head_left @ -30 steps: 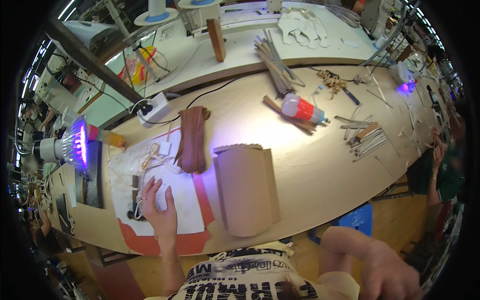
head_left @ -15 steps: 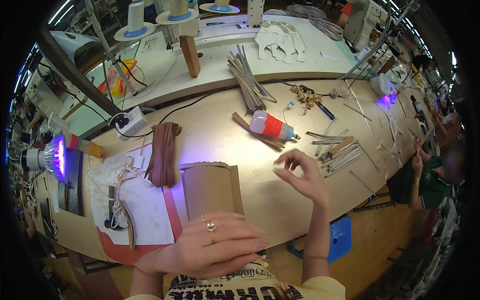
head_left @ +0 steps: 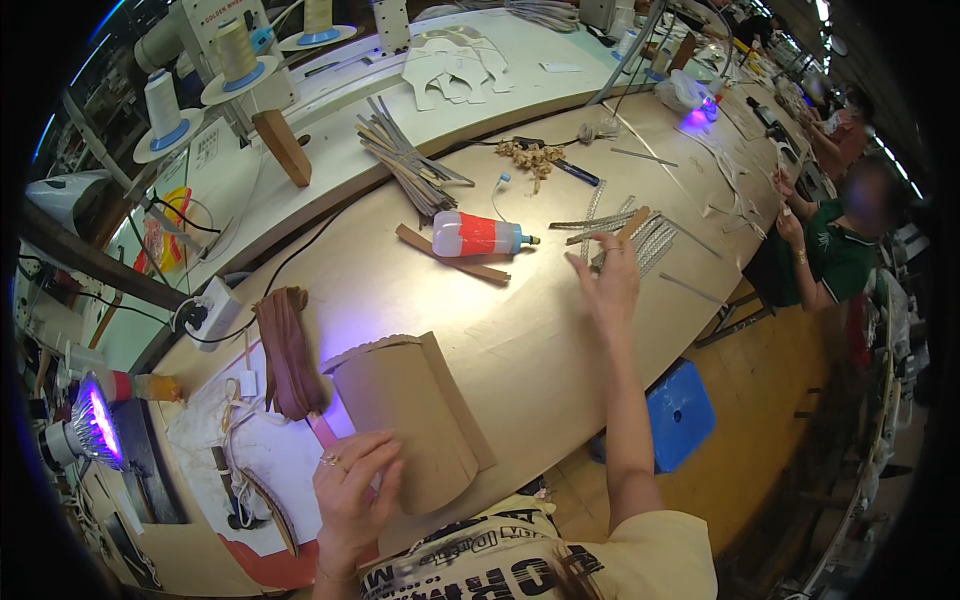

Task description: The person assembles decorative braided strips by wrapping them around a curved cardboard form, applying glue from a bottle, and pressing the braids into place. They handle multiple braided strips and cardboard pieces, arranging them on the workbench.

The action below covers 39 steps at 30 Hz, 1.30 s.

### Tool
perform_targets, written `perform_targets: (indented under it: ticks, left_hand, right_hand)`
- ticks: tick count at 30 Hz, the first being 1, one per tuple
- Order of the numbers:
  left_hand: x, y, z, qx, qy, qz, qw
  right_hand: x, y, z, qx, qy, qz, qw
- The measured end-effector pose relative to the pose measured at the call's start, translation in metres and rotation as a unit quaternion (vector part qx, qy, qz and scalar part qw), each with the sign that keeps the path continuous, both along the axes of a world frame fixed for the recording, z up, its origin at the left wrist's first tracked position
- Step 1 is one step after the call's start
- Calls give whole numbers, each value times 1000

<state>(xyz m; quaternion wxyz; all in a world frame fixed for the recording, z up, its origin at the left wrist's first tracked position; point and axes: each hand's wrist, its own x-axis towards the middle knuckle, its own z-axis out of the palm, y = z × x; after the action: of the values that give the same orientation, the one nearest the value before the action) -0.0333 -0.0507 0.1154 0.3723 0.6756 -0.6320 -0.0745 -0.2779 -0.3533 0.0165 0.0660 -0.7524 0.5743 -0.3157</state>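
Note:
Over the braided strips point(head_left: 655, 245) on the right of the table, my right hand point(head_left: 612, 280) reaches with thumb and fingers apart. Its fingertips are beside a narrow tan bar point(head_left: 633, 224) lying on those strips; whether they touch is unclear. My left hand point(head_left: 350, 490) hovers, loosely curled, at the left edge of a brown board point(head_left: 400, 410) with a scalloped far edge. I see a gap between its thumb and fingers and nothing held. Beyond it lies a bundle of brown leather-like strips point(head_left: 287, 350). A clear bottle with a red band point(head_left: 478, 236) lies on its side mid-table.
A lit purple lamp point(head_left: 95, 425) stands at the left by a white sheet with cords point(head_left: 200, 430). Grey strips point(head_left: 400, 160) lie at the table's back edge, near thread spools point(head_left: 165, 105). A blue stool point(head_left: 682, 415) and a person in green point(head_left: 825, 255) are at right.
My right hand has stretched forward to the braided strips. My left hand has moved back and left, its fingers now curled. The view has shifted right.

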Motion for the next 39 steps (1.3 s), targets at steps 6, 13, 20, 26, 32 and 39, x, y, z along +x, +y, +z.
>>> perform_targets:
  ticks: [6, 13, 20, 26, 32, 39]
  left_hand:
    - [-1, 5, -12, -18, 42, 48, 998]
    - [-5, 1, -8, -17, 26, 2, 1000]
    - [-9, -9, 1, -46, 103, -5, 994]
    - [-10, -36, 4, -83, 111, 19, 990]
    - [2, -45, 6, 23, 273, -43, 961]
    - [24, -14, -7, 157, 556, -93, 811]
  right_hand:
    - [-35, -12, -17, -18, 57, -85, 995]
    - [-54, -37, -31, -12, -104, -77, 992]
    - [-59, 0, 56, 232, -645, 233, 690]
    - [-2, 60, 81, 406, -719, 418, 378]
    - [51, 98, 84, 521, -672, 425, 311]
    - [82, 101, 81, 525, -615, 354, 469]
